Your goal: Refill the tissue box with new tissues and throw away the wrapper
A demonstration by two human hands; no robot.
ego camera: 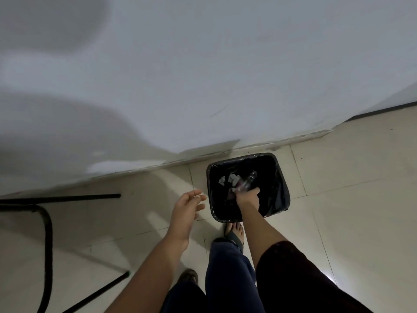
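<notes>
A black bin (283,188) lined with a black bag stands on the floor against the white wall. My right hand (248,196) reaches down into its mouth, shut on a crumpled clear plastic wrapper (244,182) that pokes out past my fingers. White paper scraps (230,178) lie inside the bin. My left hand (188,205) hovers just left of the bin with fingers apart and nothing in it. The tissue box is not in view.
The black metal legs of a piece of furniture (47,222) stand at the left on the pale tiled floor (349,199). My feet in sandals (235,232) are right in front of the bin. The white wall (203,75) fills the upper half.
</notes>
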